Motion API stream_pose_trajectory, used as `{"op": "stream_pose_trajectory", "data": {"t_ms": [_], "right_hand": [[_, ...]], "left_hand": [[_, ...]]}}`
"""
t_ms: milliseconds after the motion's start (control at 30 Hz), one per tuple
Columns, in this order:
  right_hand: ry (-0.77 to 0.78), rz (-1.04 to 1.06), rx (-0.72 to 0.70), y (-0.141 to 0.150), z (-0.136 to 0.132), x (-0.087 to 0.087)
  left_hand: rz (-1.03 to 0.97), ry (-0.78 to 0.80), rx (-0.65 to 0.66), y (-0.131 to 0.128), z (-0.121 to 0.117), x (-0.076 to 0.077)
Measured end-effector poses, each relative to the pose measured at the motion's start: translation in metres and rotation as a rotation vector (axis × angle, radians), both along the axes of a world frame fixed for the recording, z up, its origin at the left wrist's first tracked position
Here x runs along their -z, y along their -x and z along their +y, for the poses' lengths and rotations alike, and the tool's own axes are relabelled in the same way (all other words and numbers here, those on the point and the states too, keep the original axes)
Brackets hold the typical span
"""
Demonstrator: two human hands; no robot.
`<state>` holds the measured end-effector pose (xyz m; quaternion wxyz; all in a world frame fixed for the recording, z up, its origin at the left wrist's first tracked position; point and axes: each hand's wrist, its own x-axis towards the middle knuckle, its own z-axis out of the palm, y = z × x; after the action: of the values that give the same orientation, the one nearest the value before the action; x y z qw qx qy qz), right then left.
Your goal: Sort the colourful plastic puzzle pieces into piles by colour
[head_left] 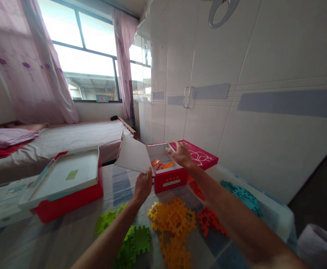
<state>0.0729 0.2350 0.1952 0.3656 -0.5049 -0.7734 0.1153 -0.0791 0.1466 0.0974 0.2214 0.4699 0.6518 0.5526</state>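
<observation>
A small red box (171, 180) stands open on the table with orange toy pieces (161, 164) inside. My left hand (142, 185) is closed on the lower edge of the box's white flap (132, 155), which is folded out to the left. My right hand (180, 154) hovers over the open box with fingers loosely spread and nothing in it. In front of the box lie interlocking plastic tiles: yellow-orange tiles (173, 220) in the middle, green tiles (129, 239) on the left, red-orange tiles (209, 220) and teal tiles (243, 196) on the right.
A larger red box lid (65, 183) lies upside down on the left of the table. A pink-red box lid (198, 154) lies behind the small box. A bed (54, 138) stands under the window, and a white wardrobe (236, 93) fills the right.
</observation>
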Motion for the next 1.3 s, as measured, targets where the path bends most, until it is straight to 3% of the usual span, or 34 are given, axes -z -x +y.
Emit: {"op": "stream_pose_trajectory", "data": {"t_ms": [133,267,400,667,767,933,1033,1100,1200,1300], "right_hand": [[-0.111,-0.116,0.037,-0.071,-0.035,0.036],[0.091,-0.402,0.141,-0.127,-0.059,0.084],[0.213,-0.522,0.172,-0.13,-0.056,0.107],[0.015,-0.541,0.122,-0.117,-0.057,0.111],[0.017,-0.468,0.073,-0.12,-0.057,0.114],[0.021,-0.078,0.098,-0.134,-0.044,0.106],[0.002,0.144,0.181,-0.143,-0.035,0.089],[0.043,0.347,0.142,-0.138,-0.028,0.071],[0.156,0.691,-0.062,-0.105,-0.017,0.041],[0.192,0.694,-0.189,-0.053,-0.005,0.017]], "left_hand": [[-0.043,0.006,0.018,0.001,0.0,0.001],[-0.094,-0.005,0.039,0.0,0.0,0.001],[-0.127,-0.01,0.062,-0.001,-0.001,0.001],[-0.197,-0.042,0.115,-0.004,-0.008,-0.001],[-0.229,-0.051,0.111,-0.007,-0.009,-0.002],[-0.261,-0.046,0.088,-0.007,-0.01,0.001],[-0.275,-0.027,0.059,-0.006,-0.01,0.0],[-0.292,-0.016,0.05,-0.006,-0.013,-0.003],[-0.353,-0.011,0.048,-0.006,-0.018,-0.011],[-0.439,-0.016,0.051,-0.008,-0.023,-0.02]]}}
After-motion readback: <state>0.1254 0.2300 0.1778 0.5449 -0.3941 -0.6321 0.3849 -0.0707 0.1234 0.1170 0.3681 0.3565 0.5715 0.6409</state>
